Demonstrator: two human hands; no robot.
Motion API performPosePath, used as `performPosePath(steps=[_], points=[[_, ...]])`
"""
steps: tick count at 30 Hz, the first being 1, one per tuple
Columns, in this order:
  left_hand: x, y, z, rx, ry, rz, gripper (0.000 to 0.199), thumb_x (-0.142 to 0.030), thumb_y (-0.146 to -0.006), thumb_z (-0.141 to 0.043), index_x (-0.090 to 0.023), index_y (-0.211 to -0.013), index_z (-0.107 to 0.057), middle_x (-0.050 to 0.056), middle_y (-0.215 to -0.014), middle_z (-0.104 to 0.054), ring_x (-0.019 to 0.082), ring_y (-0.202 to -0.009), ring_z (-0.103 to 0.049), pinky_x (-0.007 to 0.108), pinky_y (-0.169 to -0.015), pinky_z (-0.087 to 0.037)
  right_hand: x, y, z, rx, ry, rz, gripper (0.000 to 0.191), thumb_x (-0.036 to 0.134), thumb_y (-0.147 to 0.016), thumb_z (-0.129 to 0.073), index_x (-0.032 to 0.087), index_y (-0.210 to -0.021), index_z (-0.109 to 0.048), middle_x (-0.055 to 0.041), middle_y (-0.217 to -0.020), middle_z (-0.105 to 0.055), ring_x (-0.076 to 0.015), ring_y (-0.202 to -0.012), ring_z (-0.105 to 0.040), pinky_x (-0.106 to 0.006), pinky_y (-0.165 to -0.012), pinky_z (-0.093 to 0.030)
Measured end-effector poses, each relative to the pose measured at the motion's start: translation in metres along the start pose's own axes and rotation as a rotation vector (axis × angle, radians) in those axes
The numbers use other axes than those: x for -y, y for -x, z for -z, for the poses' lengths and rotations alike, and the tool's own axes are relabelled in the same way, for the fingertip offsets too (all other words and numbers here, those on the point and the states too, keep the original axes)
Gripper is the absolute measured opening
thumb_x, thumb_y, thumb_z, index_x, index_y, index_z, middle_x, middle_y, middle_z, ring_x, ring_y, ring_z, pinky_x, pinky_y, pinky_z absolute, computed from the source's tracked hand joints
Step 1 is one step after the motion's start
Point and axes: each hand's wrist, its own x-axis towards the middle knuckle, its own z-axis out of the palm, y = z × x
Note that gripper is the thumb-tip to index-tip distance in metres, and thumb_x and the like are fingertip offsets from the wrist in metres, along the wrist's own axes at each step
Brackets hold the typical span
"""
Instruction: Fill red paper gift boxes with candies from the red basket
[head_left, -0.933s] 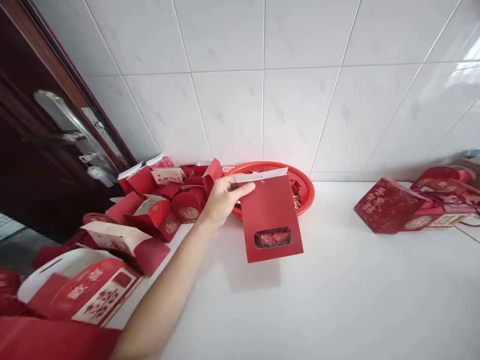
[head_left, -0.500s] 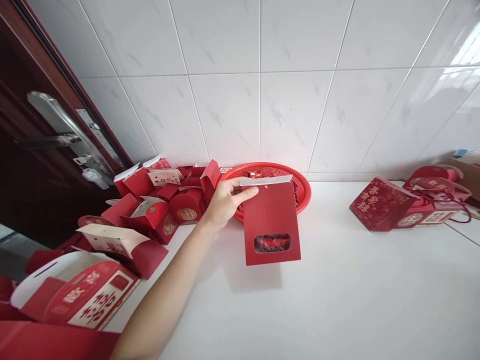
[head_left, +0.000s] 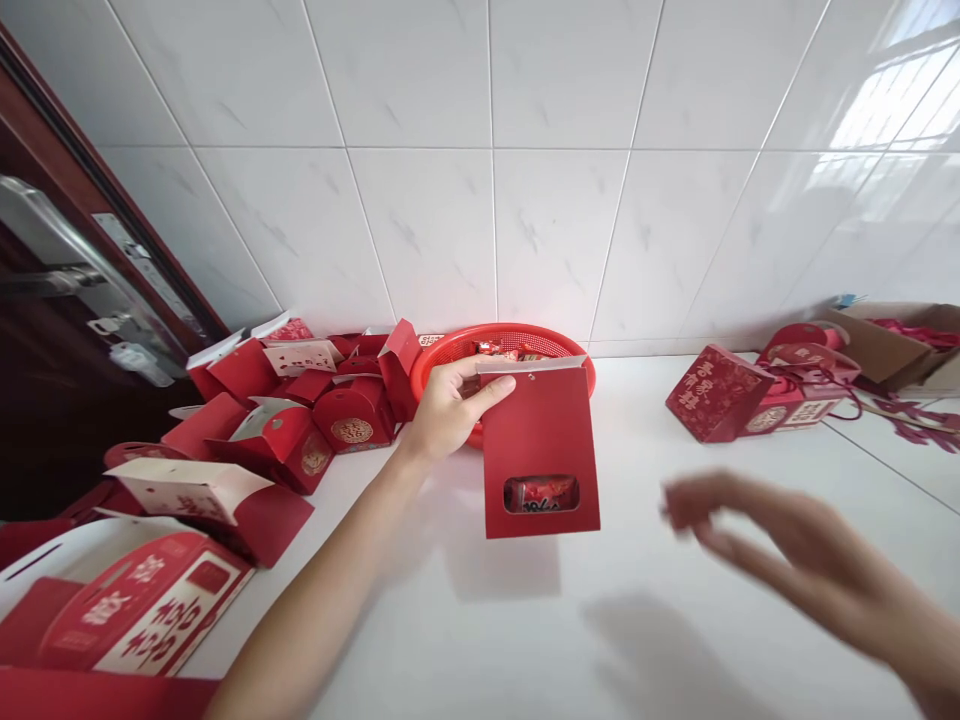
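My left hand (head_left: 454, 408) is closed on the top edge of a red paper gift box (head_left: 536, 430), thumb across its front. The box hangs upright just above the white counter. Through its small rounded window a red wrapped candy (head_left: 544, 493) shows. Behind the box stands a red plastic basket (head_left: 589, 378) with wrapped pieces inside, partly covered by the box and my hand. My right hand (head_left: 780, 550) is over the counter to the right, blurred, with thumb and bent fingers apart and nothing clearly seen between them.
Several red gift boxes, some with open tops (head_left: 281, 440), crowd the left side beside a dark door (head_left: 45, 400). At the right sit patterned red boxes (head_left: 718, 393) with a cord, and a cardboard box (head_left: 870, 345) with pink-red ribbon. A tiled wall (head_left: 555, 220) rises behind.
My right hand has come into view from the right. The left hand still holds the gift box at nearly the same spot. The view has turned slightly to the right.
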Motion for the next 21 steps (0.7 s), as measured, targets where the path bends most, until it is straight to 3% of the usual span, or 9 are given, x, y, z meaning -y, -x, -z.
performPosePath(steps=[1,3,6,9,11,15,21], points=[[0.001,0.001,-0.002,0.021,0.003,0.013,0.027,-0.035,-0.079,-0.081,-0.019,-0.101,-0.080,0.008,-0.102,-0.079,0.025,-0.094,-0.074,0.033,-0.078,-0.061,0.000,-0.023,-0.005,-0.037,-0.048,0.024,0.030,0.056,-0.085,-0.073,0.030,-0.098,-0.075,-0.0074,-0.101,-0.076,-0.0265,-0.089,-0.072,-0.036,-0.074,-0.061],[0.003,0.002,-0.006,0.075,-0.001,0.025,0.024,-0.035,-0.080,-0.080,-0.020,-0.099,-0.080,0.007,-0.101,-0.079,0.024,-0.092,-0.074,0.032,-0.076,-0.060,-0.001,-0.066,-0.022,-0.088,-0.172,0.040,0.039,0.056,-0.088,-0.071,0.028,-0.115,-0.071,-0.0093,-0.113,-0.075,-0.0278,-0.103,-0.071,-0.041,-0.088,-0.060],[0.006,0.004,-0.012,0.111,0.001,0.045,0.024,-0.036,-0.079,-0.081,-0.020,-0.097,-0.080,0.006,-0.097,-0.079,0.023,-0.090,-0.073,0.032,-0.075,-0.060,-0.005,-0.104,-0.051,0.039,-0.431,0.074,0.042,0.057,-0.089,-0.069,0.026,-0.118,-0.069,-0.0097,-0.116,-0.073,-0.0267,-0.104,-0.071,-0.043,-0.093,-0.058],[0.008,0.003,-0.013,0.107,0.070,0.120,0.027,-0.039,-0.076,-0.083,-0.019,-0.096,-0.080,0.006,-0.093,-0.079,0.024,-0.088,-0.074,0.034,-0.076,-0.060,-0.011,-0.106,-0.069,0.160,-0.617,0.054,0.035,0.053,-0.093,-0.066,0.025,-0.112,-0.070,-0.0084,-0.113,-0.074,-0.0253,-0.100,-0.071,-0.041,-0.087,-0.059],[0.008,0.002,-0.011,0.079,0.106,0.156,0.030,-0.040,-0.076,-0.083,-0.019,-0.097,-0.080,0.007,-0.092,-0.080,0.025,-0.088,-0.075,0.035,-0.076,-0.061,-0.014,-0.099,-0.073,0.104,-0.687,0.031,0.031,0.052,-0.094,-0.065,0.025,-0.109,-0.071,-0.0059,-0.103,-0.076,-0.0226,-0.090,-0.072,-0.038,-0.082,-0.059],[0.013,-0.003,-0.010,-0.067,0.003,0.099,0.029,-0.038,-0.074,-0.084,-0.018,-0.094,-0.079,0.007,-0.090,-0.080,0.025,-0.085,-0.075,0.034,-0.072,-0.060,-0.021,-0.088,-0.074,0.038,-0.715,-0.003,0.033,0.055,-0.095,-0.063,0.026,-0.106,-0.070,-0.0022,-0.084,-0.075,-0.0190,-0.076,-0.070,-0.035,-0.078,-0.058],[0.016,-0.004,-0.015,-0.032,-0.011,0.079,0.025,-0.035,-0.072,-0.084,-0.019,-0.090,-0.080,0.007,-0.091,-0.080,0.026,-0.088,-0.075,0.036,-0.077,-0.061,-0.026,-0.082,-0.078,0.117,-0.670,-0.052,0.036,0.056,-0.098,-0.056,0.024,-0.108,-0.071,-0.0053,-0.109,-0.074,-0.0209,-0.094,-0.069,-0.033,-0.083,-0.057]])
